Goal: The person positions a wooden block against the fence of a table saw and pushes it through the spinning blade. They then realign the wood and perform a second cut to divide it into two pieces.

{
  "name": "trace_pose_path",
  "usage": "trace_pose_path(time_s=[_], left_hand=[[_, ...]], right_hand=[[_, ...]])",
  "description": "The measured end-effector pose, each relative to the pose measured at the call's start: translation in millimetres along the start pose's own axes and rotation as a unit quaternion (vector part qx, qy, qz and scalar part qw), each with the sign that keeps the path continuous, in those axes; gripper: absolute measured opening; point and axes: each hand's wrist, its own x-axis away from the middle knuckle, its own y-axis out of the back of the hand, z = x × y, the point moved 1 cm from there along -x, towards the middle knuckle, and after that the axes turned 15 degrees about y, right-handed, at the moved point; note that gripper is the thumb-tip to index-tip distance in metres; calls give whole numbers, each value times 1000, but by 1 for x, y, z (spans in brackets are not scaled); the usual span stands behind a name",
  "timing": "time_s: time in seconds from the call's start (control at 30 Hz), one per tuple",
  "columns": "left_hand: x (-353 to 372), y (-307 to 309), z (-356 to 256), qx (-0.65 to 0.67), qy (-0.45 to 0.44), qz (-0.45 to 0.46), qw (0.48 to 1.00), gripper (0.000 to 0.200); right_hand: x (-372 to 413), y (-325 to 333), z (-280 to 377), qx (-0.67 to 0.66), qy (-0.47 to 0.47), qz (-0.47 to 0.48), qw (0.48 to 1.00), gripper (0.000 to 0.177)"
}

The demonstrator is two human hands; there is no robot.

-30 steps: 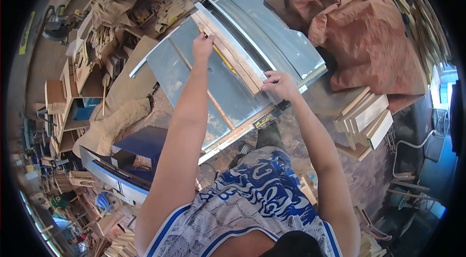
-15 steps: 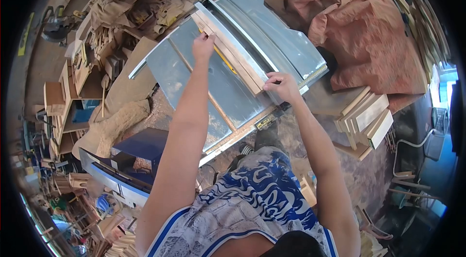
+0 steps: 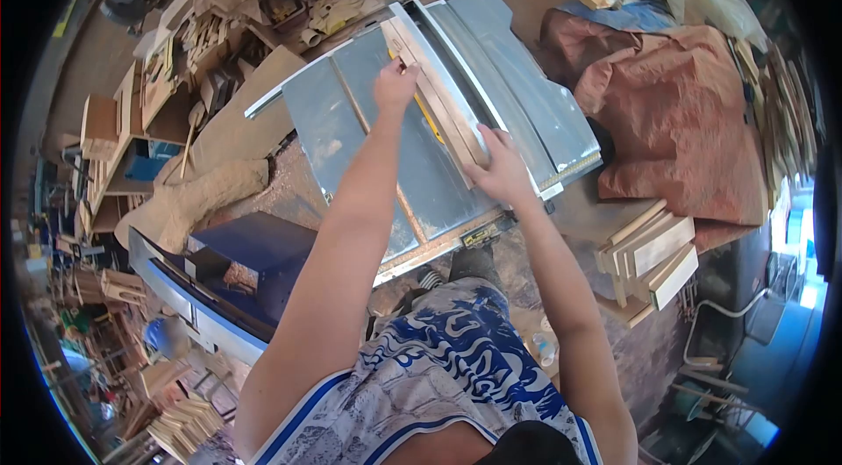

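A long light wooden strip (image 3: 430,83) lies on the grey metal saw table (image 3: 360,167), alongside the pale metal fence (image 3: 443,66). My left hand (image 3: 396,86) is at the strip's upper left side, its thumb and fingers pinched together; what is between them is too small to make out. Next to the strip, below that hand, a yellow object (image 3: 429,117) rests on the table. My right hand (image 3: 503,171) spans the strip's near end, thumb on the left and fingers over the fence side, gripping it.
Stacked boards (image 3: 653,254) stand at the right, below a reddish-brown cover (image 3: 671,114). A dark blue panel (image 3: 254,241) is at the lower left. Wooden shelving (image 3: 140,132) with offcuts lines the left side. A sawdust-coloured sack (image 3: 210,193) lies beside the table.
The view has shifted, so the table appears farther right and lower. My right hand has gone from a fingertip touch at the strip's near end to a wider hold across it.
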Motion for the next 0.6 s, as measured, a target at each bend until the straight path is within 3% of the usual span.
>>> trace_pose_path(time_s=[0.07, 0.13, 0.23, 0.43, 0.53, 0.6], left_hand=[[-1, 2, 0, -3, 2, 0, 1000, 46], [1, 4, 0, -14, 16, 14, 1000, 46], [1, 4, 0, -31, 38, 11, 999, 47], [0, 11, 0, -43, 53, 25, 997, 52], [4, 16, -4, -44, 52, 19, 997, 56], [6, 19, -5, -42, 51, 24, 998, 57]], right_hand=[[-21, -25, 23, 71, 19, -21, 997, 67], [-46, -47, 27, 180, 14, 30, 983, 72], [-64, -65, 18, 241, 53, 64, 967, 77], [-74, -60, 34, 258, 36, 146, 954, 78], [-73, -65, 32, 305, 82, 108, 943, 77], [-76, -59, 39, 297, 81, 137, 942, 78]])
